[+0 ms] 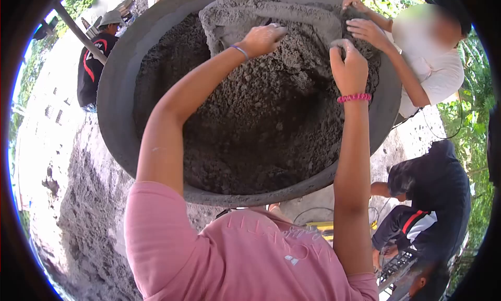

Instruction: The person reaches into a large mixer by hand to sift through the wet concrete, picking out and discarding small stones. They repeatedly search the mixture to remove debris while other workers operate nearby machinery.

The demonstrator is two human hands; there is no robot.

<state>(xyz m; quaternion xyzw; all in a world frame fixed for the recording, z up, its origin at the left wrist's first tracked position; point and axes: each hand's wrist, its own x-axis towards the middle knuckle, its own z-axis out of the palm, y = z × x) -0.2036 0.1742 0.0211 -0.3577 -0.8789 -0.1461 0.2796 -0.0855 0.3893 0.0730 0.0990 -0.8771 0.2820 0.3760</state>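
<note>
My left hand (264, 40), with a purple band at the wrist, reaches over the mixing drum (117, 100). Its fingers are bent and pressed together, right at a thick, mix-coated metal arm (292, 13). Grey, lumpy concrete mix (261, 87) lies below both hands. Near the drum's right side, my right hand (349, 66) is closed, its fingers curled and the thumb against them; a pink braided band circles that wrist. What either hand grips is hidden by the fingers.
At the drum's right rim a person in a white shirt (436, 66) reaches in with both hands (368, 32). Someone in dark clothes (438, 196) bends low at the right, near a yellow object (321, 227). Another person (96, 58) is beyond the drum's left side, by a pole (78, 32).
</note>
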